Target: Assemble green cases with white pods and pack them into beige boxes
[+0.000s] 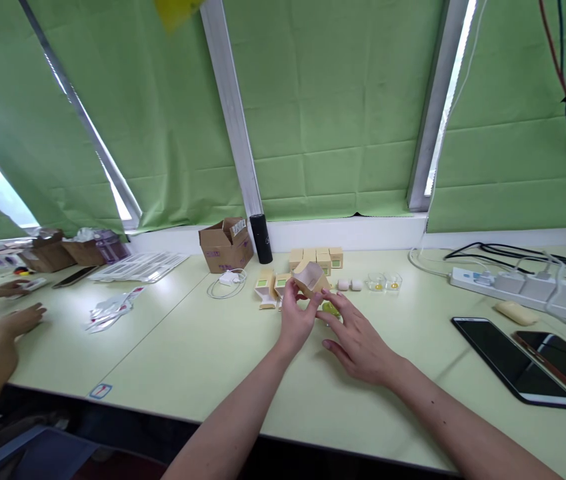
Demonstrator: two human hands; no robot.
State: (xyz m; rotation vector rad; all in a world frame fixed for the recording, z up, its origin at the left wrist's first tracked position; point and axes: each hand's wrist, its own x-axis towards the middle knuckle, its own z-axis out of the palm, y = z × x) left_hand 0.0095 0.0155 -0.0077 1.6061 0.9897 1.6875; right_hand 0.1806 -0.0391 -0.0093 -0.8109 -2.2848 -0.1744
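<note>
My left hand (297,317) is closed on a small tan cardboard box (310,278), held tilted just above the pale green table (203,347) with an open end facing me. My right hand (357,337) lies beside it, fingers stretched out over a small yellow-green item (331,309) on the table; whether it touches it is unclear. Behind stand a row of closed tan boxes (317,257), two open boxes with green labels (273,287), two white pieces (350,285) and two clear cups with yellow contents (385,283).
A brown carton (225,245) and a black cylinder (261,239) stand at the back by a white charger cable (227,280). On the right are a power strip (517,283) and two phones (513,360). Another person's hands (17,320) rest at the left, near plastic trays (137,267).
</note>
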